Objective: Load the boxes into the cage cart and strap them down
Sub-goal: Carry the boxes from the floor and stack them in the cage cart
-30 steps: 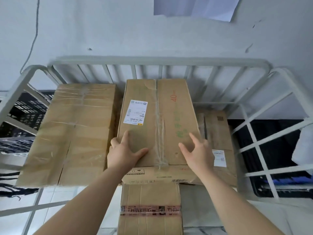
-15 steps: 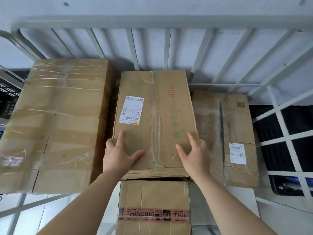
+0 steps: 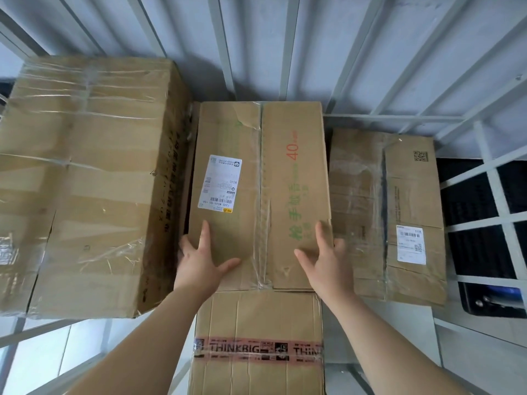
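Observation:
A brown cardboard box (image 3: 268, 155) with a white label and a red "40" lies in the middle of the white cage cart (image 3: 379, 106), its far end close to the back bars. My left hand (image 3: 199, 260) grips its near left corner. My right hand (image 3: 328, 260) grips its near right corner, fingers wrapped over the side edge. A large taped box (image 3: 82, 181) stands to its left and a lower box (image 3: 399, 201) with a white label lies to its right. A box with red "THINKBIG" tape (image 3: 256, 337) sits below the near end of the middle box.
The cart's white side bars (image 3: 490, 172) rise on the right, with black crates (image 3: 479, 246) beyond them. A pale wall lies behind the back bars. A light tiled floor (image 3: 57, 357) shows through the bars at lower left.
The middle box has gone down and further in between its neighbours, both hands still on its near corners. My head has come closer and now looks more steeply down into the cart.

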`<state>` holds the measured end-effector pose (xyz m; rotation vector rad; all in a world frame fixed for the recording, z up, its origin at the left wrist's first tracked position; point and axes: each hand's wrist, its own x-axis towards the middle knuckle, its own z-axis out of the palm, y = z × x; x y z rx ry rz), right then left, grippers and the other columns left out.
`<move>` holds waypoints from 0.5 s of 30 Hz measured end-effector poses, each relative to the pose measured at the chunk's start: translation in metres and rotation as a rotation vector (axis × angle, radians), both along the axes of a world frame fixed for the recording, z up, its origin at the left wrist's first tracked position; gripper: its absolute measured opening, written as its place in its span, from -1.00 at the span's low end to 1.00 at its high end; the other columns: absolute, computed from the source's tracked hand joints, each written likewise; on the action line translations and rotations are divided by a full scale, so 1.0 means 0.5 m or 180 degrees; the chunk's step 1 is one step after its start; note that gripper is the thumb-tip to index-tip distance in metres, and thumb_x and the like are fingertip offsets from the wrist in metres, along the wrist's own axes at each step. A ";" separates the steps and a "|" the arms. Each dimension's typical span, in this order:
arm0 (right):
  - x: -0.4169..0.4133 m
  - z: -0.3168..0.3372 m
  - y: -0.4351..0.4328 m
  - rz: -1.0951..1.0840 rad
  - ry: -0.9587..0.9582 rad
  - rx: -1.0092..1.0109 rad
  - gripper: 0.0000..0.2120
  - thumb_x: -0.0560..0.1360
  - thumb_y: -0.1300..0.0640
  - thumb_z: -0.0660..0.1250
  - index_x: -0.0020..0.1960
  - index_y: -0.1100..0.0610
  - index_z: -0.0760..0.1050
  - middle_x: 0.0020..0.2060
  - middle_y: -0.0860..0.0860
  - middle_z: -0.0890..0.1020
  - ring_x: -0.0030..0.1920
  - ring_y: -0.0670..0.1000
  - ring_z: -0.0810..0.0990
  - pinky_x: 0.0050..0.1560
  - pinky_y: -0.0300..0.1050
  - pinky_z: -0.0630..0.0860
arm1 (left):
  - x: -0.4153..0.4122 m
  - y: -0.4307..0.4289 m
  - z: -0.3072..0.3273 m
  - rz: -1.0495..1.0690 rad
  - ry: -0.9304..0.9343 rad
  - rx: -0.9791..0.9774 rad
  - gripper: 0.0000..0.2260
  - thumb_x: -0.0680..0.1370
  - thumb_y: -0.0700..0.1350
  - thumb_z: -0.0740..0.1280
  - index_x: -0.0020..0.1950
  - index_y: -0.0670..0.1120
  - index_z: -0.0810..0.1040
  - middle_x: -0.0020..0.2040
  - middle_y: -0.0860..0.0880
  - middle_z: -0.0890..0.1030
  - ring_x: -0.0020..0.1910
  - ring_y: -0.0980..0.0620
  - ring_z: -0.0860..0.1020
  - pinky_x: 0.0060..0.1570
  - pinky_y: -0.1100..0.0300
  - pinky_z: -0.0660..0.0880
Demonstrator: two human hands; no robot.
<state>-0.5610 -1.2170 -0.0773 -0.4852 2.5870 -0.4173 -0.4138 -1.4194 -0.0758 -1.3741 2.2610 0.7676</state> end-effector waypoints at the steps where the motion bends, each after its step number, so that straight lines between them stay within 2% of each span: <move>1: -0.002 0.002 -0.003 0.0020 -0.0048 0.0027 -0.25 0.49 -0.28 0.21 0.55 -0.07 -0.02 0.19 0.17 0.36 -0.16 0.10 0.54 -0.22 -0.14 0.51 | -0.003 0.003 0.003 -0.0018 -0.0063 -0.0017 -0.02 0.37 0.37 0.34 0.51 0.22 -0.28 0.52 -0.20 -0.03 0.44 -0.28 0.21 0.30 -0.14 0.34; 4: -0.005 0.020 -0.011 0.0136 -0.0163 0.0092 -0.28 0.53 -0.21 0.22 0.55 -0.02 -0.02 0.27 0.19 0.33 0.07 0.15 0.52 -0.06 -0.10 0.49 | -0.016 0.013 0.025 -0.0220 -0.0310 -0.0255 -0.08 0.43 0.36 0.28 0.55 0.10 -0.20 0.51 -0.26 -0.02 0.47 -0.26 0.11 0.41 -0.10 0.18; 6: -0.009 0.039 -0.013 0.0285 -0.0115 0.0202 -0.34 0.55 -0.14 0.22 0.54 0.03 0.06 0.40 0.22 0.24 0.33 0.19 0.37 0.23 -0.02 0.42 | -0.022 0.021 0.048 -0.0537 -0.0434 -0.0586 -0.18 0.48 0.33 0.24 0.56 0.02 -0.08 0.53 -0.24 -0.02 0.50 -0.22 0.04 0.45 -0.07 0.07; 8: -0.015 0.071 -0.013 0.0430 0.0003 0.0210 -0.41 0.58 -0.09 0.19 0.52 0.10 0.12 0.50 0.17 0.15 0.48 0.16 0.17 0.43 0.01 0.24 | -0.029 0.032 0.082 -0.0870 -0.0297 -0.0880 -0.31 0.54 0.27 0.20 0.54 -0.02 0.06 0.54 -0.17 0.04 0.51 -0.15 0.03 0.48 -0.02 0.01; 11: -0.025 0.135 -0.007 0.0589 0.0280 0.0035 -0.45 0.61 -0.03 0.17 0.51 0.18 0.16 0.51 0.11 0.19 0.51 0.09 0.14 0.47 -0.05 0.13 | -0.050 0.052 0.151 -0.1208 0.0080 -0.1104 -0.52 0.58 0.18 0.19 0.41 -0.03 0.29 0.46 -0.03 0.28 0.46 -0.04 0.19 0.47 0.06 0.04; 15: -0.036 0.256 0.024 0.0687 0.0666 -0.0110 -0.50 0.60 -0.01 0.18 0.45 0.22 0.26 0.44 0.11 0.33 0.47 0.11 0.23 0.47 -0.06 0.15 | -0.085 0.092 0.276 -0.1533 0.0383 -0.1324 -0.61 0.59 0.15 0.16 0.34 0.00 0.39 0.30 0.06 0.47 0.31 0.00 0.38 0.38 0.12 0.15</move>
